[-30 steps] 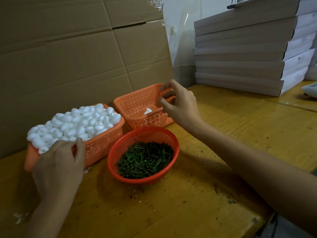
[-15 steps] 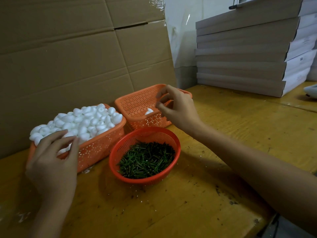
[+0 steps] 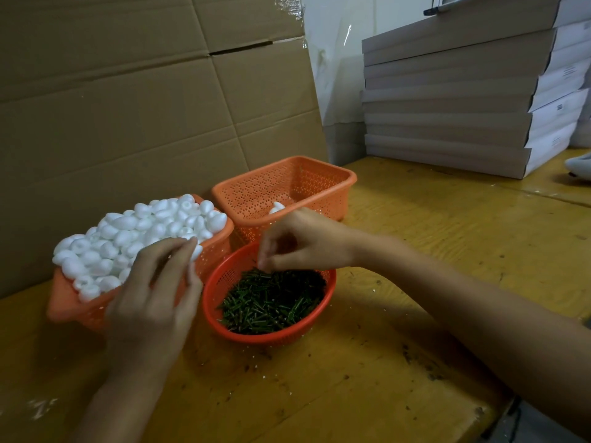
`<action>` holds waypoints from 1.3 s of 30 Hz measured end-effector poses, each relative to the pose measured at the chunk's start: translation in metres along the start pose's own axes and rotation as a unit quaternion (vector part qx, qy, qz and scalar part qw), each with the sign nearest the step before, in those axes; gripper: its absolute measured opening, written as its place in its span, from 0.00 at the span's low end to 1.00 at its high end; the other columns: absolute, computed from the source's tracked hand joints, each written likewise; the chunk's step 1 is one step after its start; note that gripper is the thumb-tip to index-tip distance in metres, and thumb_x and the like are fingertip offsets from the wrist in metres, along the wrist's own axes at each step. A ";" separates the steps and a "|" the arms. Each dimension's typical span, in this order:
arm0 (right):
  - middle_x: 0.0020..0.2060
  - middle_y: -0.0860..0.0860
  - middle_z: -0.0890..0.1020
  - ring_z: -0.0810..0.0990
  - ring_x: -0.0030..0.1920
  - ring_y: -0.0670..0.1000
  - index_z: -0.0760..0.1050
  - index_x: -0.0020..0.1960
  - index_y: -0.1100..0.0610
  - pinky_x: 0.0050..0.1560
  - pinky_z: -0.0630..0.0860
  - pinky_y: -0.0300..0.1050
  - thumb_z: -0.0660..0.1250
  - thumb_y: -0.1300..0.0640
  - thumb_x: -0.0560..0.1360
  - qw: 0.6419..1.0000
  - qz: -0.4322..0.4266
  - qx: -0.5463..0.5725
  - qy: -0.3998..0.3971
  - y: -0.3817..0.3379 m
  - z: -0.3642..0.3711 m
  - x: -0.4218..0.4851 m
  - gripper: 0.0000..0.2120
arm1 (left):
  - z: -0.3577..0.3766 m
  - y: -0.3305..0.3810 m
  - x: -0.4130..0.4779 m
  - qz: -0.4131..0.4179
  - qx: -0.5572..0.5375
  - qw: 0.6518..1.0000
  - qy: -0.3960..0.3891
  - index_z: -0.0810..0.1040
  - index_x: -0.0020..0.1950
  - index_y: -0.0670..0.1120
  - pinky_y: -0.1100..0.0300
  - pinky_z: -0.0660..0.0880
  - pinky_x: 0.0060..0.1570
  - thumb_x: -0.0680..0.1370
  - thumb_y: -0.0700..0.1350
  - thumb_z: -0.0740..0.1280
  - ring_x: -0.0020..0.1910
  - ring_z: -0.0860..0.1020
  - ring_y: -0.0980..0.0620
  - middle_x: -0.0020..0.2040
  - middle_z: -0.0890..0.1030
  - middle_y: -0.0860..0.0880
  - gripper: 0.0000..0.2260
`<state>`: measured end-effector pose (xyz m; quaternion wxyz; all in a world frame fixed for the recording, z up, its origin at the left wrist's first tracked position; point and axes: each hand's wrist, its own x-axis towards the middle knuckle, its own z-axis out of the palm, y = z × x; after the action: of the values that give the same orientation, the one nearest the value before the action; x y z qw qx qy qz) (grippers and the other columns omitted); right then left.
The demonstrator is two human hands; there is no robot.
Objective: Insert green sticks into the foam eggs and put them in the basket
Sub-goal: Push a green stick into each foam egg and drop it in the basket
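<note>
A heap of white foam eggs (image 3: 134,231) fills the orange basket (image 3: 64,302) on the left. My left hand (image 3: 153,298) reaches over its near right corner and pinches one foam egg (image 3: 195,251) in its fingertips. In front sits a round red bowl (image 3: 224,327) full of green sticks (image 3: 271,305). My right hand (image 3: 303,241) hovers over the bowl's far edge, its curled fingertips pinching at a stick on top of the pile. Behind it stands a second orange basket (image 3: 319,164) with one egg (image 3: 276,207) inside.
A cardboard wall (image 3: 128,107) stands right behind the baskets. Flat grey boxes (image 3: 463,107) are stacked at the back right of the wooden table (image 3: 415,251). A white object (image 3: 579,166) lies at the far right edge. The table's front corner falls off at the lower right.
My right hand left the rear basket and dropped toward me onto the green sticks. My left hand moved right along the egg heap and closed its fingers on an egg.
</note>
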<state>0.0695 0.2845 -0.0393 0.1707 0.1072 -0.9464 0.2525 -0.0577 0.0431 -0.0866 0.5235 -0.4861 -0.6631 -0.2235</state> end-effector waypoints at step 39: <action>0.42 0.50 0.88 0.86 0.40 0.47 0.78 0.51 0.61 0.48 0.83 0.44 0.71 0.65 0.80 0.996 0.039 0.080 0.002 -0.005 0.012 0.001 0.03 | 0.008 0.034 0.010 -0.419 -0.549 0.721 -0.053 0.89 0.51 0.52 0.59 0.85 0.50 0.75 0.33 0.74 0.51 0.88 0.44 0.54 0.89 0.46 0.14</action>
<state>0.0671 0.2740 -0.0462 0.1536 0.0828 -0.9262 0.3343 -0.0312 0.0683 -0.0875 -0.0184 -0.3720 -0.5870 -0.7188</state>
